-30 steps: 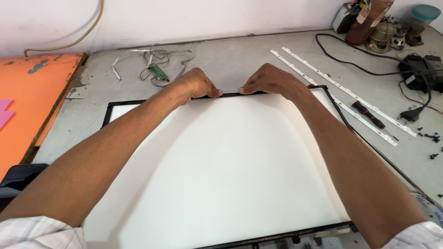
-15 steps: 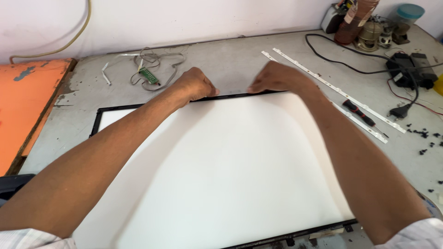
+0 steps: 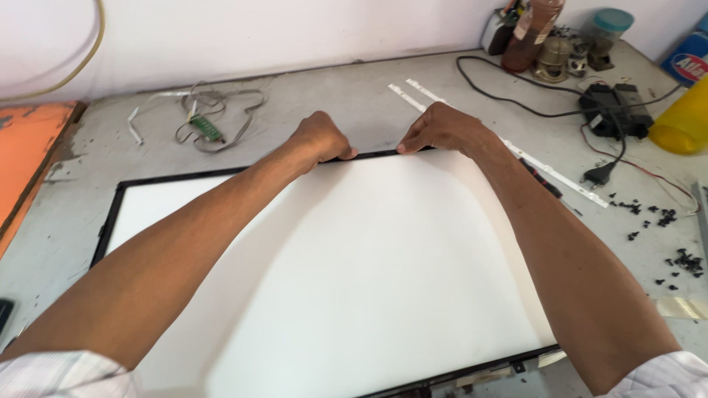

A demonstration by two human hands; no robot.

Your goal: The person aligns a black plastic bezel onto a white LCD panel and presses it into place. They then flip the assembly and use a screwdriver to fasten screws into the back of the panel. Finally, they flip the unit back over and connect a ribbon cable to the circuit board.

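A large flat panel with a white sheet (image 3: 383,273) and a thin black frame (image 3: 108,221) lies on the grey table in front of me. My left hand (image 3: 321,137) and my right hand (image 3: 442,127) both grip the panel's far edge near its middle, fingers curled over the black frame, a short gap between them. My forearms stretch across the white sheet. The panel's far right corner is hidden behind my right arm.
Two white light strips (image 3: 516,151) lie to the right of the panel. A ribbon cable with a small green board (image 3: 209,127) sits at the back left. Black cables and adapters (image 3: 616,99), jars, a yellow container (image 3: 682,118) and several small black screws (image 3: 667,236) fill the right side. An orange surface (image 3: 29,147) is at left.
The view has shifted left and slightly down, so the right-hand clutter shows more. Both hands have stayed on the panel's far edge, with hardly any movement.
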